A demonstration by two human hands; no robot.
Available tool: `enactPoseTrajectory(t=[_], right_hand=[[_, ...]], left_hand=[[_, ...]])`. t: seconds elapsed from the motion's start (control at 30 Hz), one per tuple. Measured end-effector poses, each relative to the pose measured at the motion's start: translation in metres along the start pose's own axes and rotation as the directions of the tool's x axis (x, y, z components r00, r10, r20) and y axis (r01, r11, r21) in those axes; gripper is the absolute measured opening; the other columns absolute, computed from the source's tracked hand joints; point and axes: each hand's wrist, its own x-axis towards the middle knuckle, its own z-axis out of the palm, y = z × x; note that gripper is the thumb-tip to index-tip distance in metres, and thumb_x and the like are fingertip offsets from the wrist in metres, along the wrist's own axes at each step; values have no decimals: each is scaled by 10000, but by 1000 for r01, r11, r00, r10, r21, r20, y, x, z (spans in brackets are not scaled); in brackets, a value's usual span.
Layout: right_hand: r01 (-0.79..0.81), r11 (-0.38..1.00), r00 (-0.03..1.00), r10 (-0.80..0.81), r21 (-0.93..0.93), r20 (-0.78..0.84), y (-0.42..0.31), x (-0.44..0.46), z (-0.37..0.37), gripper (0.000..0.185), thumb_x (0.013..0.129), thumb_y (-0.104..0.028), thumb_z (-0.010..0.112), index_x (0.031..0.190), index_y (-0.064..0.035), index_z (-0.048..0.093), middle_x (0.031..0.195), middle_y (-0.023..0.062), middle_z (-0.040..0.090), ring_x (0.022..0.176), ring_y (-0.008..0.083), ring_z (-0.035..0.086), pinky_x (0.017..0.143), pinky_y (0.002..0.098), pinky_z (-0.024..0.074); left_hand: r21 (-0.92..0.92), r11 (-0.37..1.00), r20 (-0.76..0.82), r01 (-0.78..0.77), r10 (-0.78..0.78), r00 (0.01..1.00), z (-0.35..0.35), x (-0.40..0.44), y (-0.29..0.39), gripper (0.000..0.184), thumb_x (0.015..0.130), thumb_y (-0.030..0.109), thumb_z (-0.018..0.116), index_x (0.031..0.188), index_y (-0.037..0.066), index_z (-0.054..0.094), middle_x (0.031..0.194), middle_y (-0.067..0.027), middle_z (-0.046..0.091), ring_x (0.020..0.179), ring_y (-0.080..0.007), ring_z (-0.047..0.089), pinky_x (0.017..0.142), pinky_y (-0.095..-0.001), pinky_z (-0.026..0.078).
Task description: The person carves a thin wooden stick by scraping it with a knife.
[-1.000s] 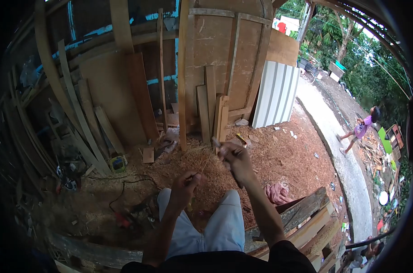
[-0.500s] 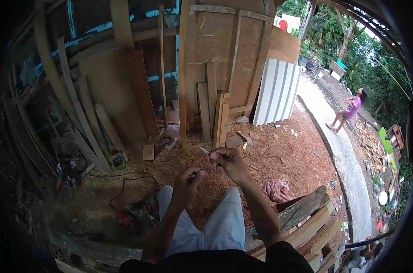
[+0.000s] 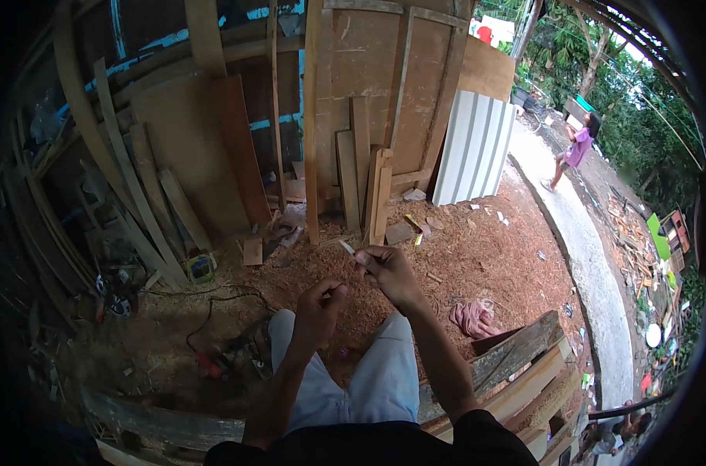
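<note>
Between the thumb and fingers of my right hand (image 3: 390, 272) is a short, thin white stick (image 3: 347, 247). Its narrow end points up and to the left, and its exact kind cannot be made out. My left hand (image 3: 320, 311) is held lower and to the left, a small gap away. Its fingers are curled, with the thumb pressed against the index finger; anything in that pinch is too small to tell. Both hands are raised above my knees, over the shavings-covered ground (image 3: 477, 256).
Boards (image 3: 359, 163) lean on the plywood wall (image 3: 368, 70), beside a corrugated sheet (image 3: 469, 147). A pink cloth (image 3: 474, 318) lies right, near stacked planks (image 3: 516, 365). A red-handled tool (image 3: 210, 365) and cord lie left. Someone in purple (image 3: 577, 147) is on the path (image 3: 578, 241).
My hands have drawn slightly apart, the right still holding the white stick. The person in purple has moved farther up the path. The view has shifted a little.
</note>
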Motion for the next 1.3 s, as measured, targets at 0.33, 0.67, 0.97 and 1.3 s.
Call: enactPoseTrajectory(t=[0.33, 0.67, 0.97, 1.3], right_hand=[[96, 992, 983, -83, 77, -163, -8, 5, -16, 145, 894, -102, 529, 874, -30, 654, 644, -23, 546, 506, 22, 416, 450, 177, 315], [8, 990, 996, 4, 141, -86, -4, -3, -19, 223, 909, -214, 559, 883, -8, 637, 647, -22, 539, 517, 25, 429, 456, 183, 323], [126, 981, 972, -93, 145, -214, -12, -7, -30, 201, 921, -190, 526, 902, -14, 624, 653, -22, 529, 501, 26, 399, 440, 178, 297], [67, 997, 997, -66, 26, -33, -15, -9, -12, 250, 907, -239, 562, 868, -9, 650, 622, -8, 562, 468, 40, 413, 429, 187, 303]], left_hand=[[57, 991, 76, 122, -126, 989, -2, -3, 11, 179, 901, 163, 539, 892, 4, 622, 677, 5, 556, 582, -41, 473, 530, -219, 402], [100, 995, 88, 25, -34, 996, 0, -3, 9, 160, 896, 166, 556, 897, 16, 612, 717, 4, 581, 616, -44, 511, 506, -214, 422], [-63, 985, 71, 160, -156, 985, -4, 1, 8, 167, 914, 166, 531, 902, 28, 623, 644, 35, 511, 516, -26, 419, 463, -195, 349], [38, 999, 41, 19, -20, 999, 3, -5, 8, 173, 907, 175, 539, 886, 20, 614, 596, 36, 478, 510, -30, 422, 463, -200, 352]])
